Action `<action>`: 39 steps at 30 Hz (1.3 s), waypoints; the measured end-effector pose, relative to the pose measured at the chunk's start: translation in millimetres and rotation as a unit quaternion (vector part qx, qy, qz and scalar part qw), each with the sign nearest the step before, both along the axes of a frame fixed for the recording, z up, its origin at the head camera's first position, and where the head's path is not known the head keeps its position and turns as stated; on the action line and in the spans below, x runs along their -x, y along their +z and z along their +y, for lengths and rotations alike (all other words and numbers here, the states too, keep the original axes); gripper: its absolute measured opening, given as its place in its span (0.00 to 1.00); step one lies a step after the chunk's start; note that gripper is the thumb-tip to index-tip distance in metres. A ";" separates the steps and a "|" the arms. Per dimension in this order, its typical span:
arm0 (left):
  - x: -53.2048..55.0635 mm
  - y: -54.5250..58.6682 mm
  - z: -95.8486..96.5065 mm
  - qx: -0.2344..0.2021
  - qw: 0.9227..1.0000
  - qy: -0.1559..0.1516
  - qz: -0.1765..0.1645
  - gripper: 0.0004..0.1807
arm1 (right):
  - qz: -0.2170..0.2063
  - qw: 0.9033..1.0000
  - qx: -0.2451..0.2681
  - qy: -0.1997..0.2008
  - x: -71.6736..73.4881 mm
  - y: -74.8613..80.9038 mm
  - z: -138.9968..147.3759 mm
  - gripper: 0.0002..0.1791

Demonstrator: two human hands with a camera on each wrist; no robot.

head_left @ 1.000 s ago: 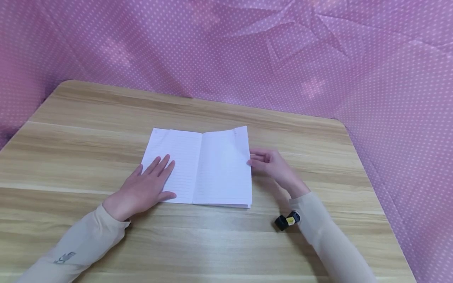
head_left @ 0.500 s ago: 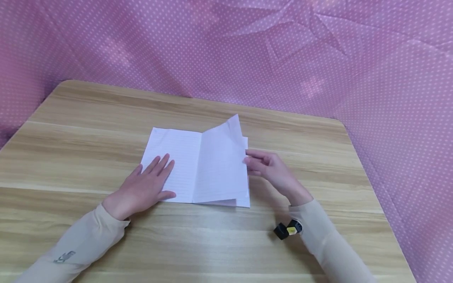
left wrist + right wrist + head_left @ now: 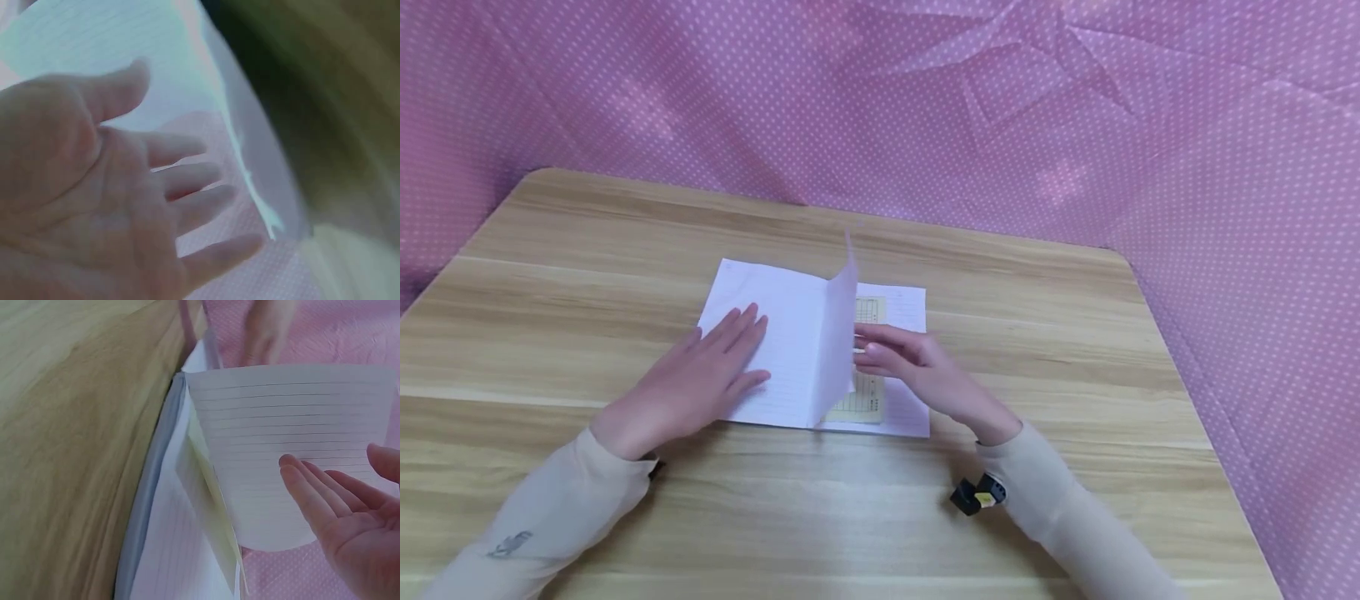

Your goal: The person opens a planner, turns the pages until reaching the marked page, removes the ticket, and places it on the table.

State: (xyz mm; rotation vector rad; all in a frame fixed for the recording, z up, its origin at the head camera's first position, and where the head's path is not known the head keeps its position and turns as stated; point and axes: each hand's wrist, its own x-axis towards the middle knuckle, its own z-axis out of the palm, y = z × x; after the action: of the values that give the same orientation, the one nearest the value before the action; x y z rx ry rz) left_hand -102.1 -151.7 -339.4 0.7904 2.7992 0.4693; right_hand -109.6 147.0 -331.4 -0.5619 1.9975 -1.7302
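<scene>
A lined notebook (image 3: 906, 408) lies open on the table. One page (image 3: 837, 342) stands nearly upright at the middle fold. My right hand (image 3: 921, 367) is beside that page, its straight fingers against the side facing right. In the right wrist view, the thumb (image 3: 382, 461) is spread away from the fingers. A yellowish printed sheet (image 3: 868, 404) lies on the right-hand side of the notebook, partly hidden by the raised page and my hand. Over the left page (image 3: 790, 333), my left hand (image 3: 692, 383) is spread, palm down, with the fingers extended.
The wood-grain table (image 3: 775, 517) extends all round the notebook. A pink dotted cloth (image 3: 880, 108) hangs behind it and along both sides. At the right cuff is a small black device (image 3: 977, 494) with a yellow label.
My right hand has moved left, swinging the right-hand page up to nearly upright and uncovering the yellowish sheet. My left hand has shifted slightly and its wrist has moved left.
</scene>
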 end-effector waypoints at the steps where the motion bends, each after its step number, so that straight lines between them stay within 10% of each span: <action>1: 1.0 3.4 -0.3 -0.012 1.000 0.004 0.010 0.37 | 0.006 1.000 -0.003 0.008 -0.1 -0.8 -2.6 0.24; 10: -2.2 38.9 5.7 -0.127 0.985 0.035 0.107 0.33 | 0.137 0.985 -0.075 0.077 -1.2 -8.7 -22.1 0.23; 16: -4.5 45.9 11.3 -0.120 0.984 0.026 0.126 0.34 | 0.193 0.962 -0.163 0.108 -5.0 -12.3 -35.1 0.26; 28: -5.9 -2.8 5.5 0.047 0.999 0.005 -0.020 0.44 | 0.295 0.877 -0.317 0.209 -13.1 -23.6 -57.0 0.31; 39: -4.1 -18.9 3.6 0.065 0.997 0.002 -0.030 0.46 | 0.322 0.846 -0.365 0.216 -16.8 -25.4 -60.0 0.31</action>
State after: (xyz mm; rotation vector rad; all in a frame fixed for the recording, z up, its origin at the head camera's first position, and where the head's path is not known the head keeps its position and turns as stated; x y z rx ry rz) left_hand -98.0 -148.2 -358.2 0.7311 2.7438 0.3033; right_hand -92.8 87.0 -356.8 -1.2820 2.4714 -0.4369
